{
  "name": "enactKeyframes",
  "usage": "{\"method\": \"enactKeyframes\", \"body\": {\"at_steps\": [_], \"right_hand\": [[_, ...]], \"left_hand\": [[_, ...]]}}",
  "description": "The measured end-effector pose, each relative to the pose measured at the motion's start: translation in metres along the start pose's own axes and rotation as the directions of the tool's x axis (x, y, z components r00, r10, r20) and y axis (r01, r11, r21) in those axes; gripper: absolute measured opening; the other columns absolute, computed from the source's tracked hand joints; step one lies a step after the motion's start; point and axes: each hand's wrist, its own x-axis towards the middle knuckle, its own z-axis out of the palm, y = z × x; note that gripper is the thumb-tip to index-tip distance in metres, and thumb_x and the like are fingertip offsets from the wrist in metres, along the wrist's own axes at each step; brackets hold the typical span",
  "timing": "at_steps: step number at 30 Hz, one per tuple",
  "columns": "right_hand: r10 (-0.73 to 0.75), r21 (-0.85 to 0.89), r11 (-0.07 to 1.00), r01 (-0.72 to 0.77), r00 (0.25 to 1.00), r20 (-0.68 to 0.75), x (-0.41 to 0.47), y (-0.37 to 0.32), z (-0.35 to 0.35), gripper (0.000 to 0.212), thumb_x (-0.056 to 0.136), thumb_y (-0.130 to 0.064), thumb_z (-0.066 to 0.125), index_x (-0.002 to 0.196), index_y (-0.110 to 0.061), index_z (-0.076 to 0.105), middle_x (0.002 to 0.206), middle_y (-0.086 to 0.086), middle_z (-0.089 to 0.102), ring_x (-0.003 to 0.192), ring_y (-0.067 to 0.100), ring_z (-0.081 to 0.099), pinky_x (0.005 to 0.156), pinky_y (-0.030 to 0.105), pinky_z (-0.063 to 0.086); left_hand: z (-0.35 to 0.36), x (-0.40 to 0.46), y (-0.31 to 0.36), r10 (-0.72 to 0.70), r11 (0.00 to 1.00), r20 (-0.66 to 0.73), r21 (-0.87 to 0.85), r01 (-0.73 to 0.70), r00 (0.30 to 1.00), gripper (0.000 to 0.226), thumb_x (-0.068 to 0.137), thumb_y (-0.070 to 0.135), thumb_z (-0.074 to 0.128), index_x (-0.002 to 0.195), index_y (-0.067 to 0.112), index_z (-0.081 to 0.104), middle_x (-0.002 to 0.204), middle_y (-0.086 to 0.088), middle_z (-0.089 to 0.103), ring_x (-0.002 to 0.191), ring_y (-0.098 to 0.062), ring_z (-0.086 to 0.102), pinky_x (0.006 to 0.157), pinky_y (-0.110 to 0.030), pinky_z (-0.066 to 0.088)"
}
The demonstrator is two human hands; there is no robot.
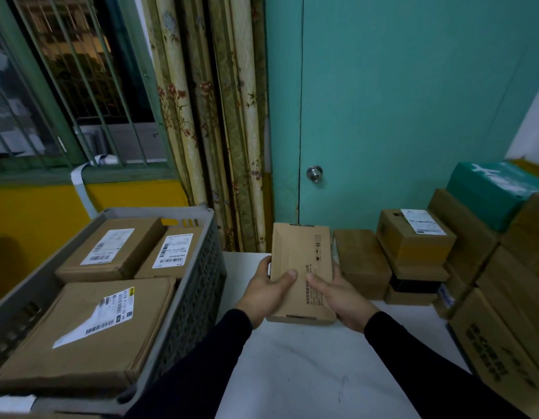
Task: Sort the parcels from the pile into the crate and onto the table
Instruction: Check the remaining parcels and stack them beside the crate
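Both hands, left (pixel 263 293) and right (pixel 342 297), grip a flat box (pixel 301 267) by its sides, thumbs on top, above the table (pixel 307 373). Crate (pixel 201 267) left holds labelled parcels; pile (pixel 473 267) right. Likely mid-sort: next, checking for a label and choosing crate or table.

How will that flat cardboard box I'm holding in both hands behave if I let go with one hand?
The flat cardboard box looks stiff: its edges stay straight between the left hand and right hand. It is probably light, since the fingers grip only its sides. Held one-handed it may tilt away, being long and thin.
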Motion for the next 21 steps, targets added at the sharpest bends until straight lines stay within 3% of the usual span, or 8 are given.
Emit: {"method": "enactKeyframes", "body": {"at_steps": [4,6,8,11,13,15,18,21], "right_hand": [[0.007,0.010,1.000,-0.007,0.999,-0.049,0.001,-0.002,0.003,0.049,0.099,-0.025,0.063,0.136,-0.042,0.035,0.126,0.005,0.069,0.113,0.027,0.069,0.099,0.055,0.054],[0.003,0.031,1.000,-0.001,0.999,-0.044,-0.001,-0.006,0.006,0.032,0.103,-0.037,0.053,0.132,-0.045,0.039,0.122,0.002,0.071,0.110,0.024,0.070,0.089,0.049,0.059],[-0.017,0.042,0.999,0.020,0.998,-0.067,-0.001,-0.009,0.006,0.030,0.107,-0.047,0.038,0.133,-0.037,0.049,0.119,0.001,0.071,0.108,0.020,0.069,0.081,0.041,0.059],[-0.007,0.105,0.994,0.019,0.993,-0.117,0.005,-0.009,0.002,0.041,0.108,-0.045,0.039,0.138,-0.023,0.057,0.123,0.005,0.071,0.114,0.023,0.067,0.093,0.045,0.056],[-0.011,0.126,0.992,0.024,0.995,-0.098,0.007,-0.009,0.000,0.039,0.105,-0.041,0.049,0.137,-0.022,0.058,0.125,0.005,0.071,0.117,0.025,0.066,0.103,0.051,0.052],[-0.017,0.113,0.993,0.024,0.998,-0.063,0.008,-0.010,0.003,0.039,0.102,-0.038,0.056,0.138,-0.025,0.055,0.127,0.003,0.070,0.118,0.024,0.066,0.102,0.051,0.052],[-0.001,0.069,0.998,0.004,0.999,-0.032,0.005,-0.014,0.008,0.042,0.099,-0.041,0.060,0.137,-0.035,0.044,0.123,0.004,0.069,0.112,0.026,0.067,0.093,0.050,0.057],[0.027,0.092,0.995,-0.025,0.999,-0.018,0.007,-0.012,0.008,0.042,0.098,-0.044,0.059,0.137,-0.037,0.044,0.118,0.007,0.071,0.109,0.032,0.068,0.094,0.055,0.056]], "left_hand": [[0.000,0.001,0.001,-0.005,0.999,-0.018,0.039,0.006,1.000,0.050,0.093,0.038,0.070,0.135,0.029,0.043,0.122,0.003,0.066,0.107,-0.017,0.067,0.097,-0.042,0.057],[0.002,0.003,0.001,0.031,0.994,-0.070,0.109,-0.023,0.997,0.050,0.094,0.035,0.070,0.136,0.028,0.042,0.126,0.000,0.065,0.109,-0.017,0.066,0.098,-0.046,0.056],[0.003,0.003,0.003,0.090,0.987,-0.132,0.141,-0.071,0.987,0.062,0.092,0.039,0.070,0.143,0.030,0.035,0.132,0.000,0.060,0.112,-0.017,0.064,0.098,-0.046,0.056],[0.000,0.005,0.006,0.072,0.988,-0.183,0.148,-0.045,0.980,0.093,0.083,0.068,0.060,0.157,0.038,0.013,0.149,-0.001,0.047,0.125,-0.024,0.057,0.106,-0.049,0.049],[-0.001,0.006,0.005,0.011,0.992,-0.155,0.124,0.009,0.988,0.094,0.071,0.089,0.049,0.152,0.045,0.025,0.148,-0.002,0.048,0.123,-0.026,0.059,0.106,-0.050,0.049],[0.000,0.004,0.007,-0.037,0.997,-0.072,0.069,0.041,0.997,0.090,0.067,0.097,0.046,0.141,0.046,0.044,0.140,0.000,0.055,0.117,-0.020,0.062,0.104,-0.048,0.050],[0.005,-0.006,0.017,-0.083,0.996,0.113,-0.030,0.087,0.990,0.073,0.082,0.081,0.050,0.142,0.041,0.041,0.124,0.015,0.059,0.111,-0.003,0.056,0.101,-0.034,0.042],[0.006,-0.007,0.020,-0.101,0.992,0.193,-0.050,0.113,0.976,0.058,0.090,0.053,0.062,0.136,0.044,0.028,0.118,0.020,0.055,0.103,0.003,0.052,0.082,-0.024,0.041]]}}
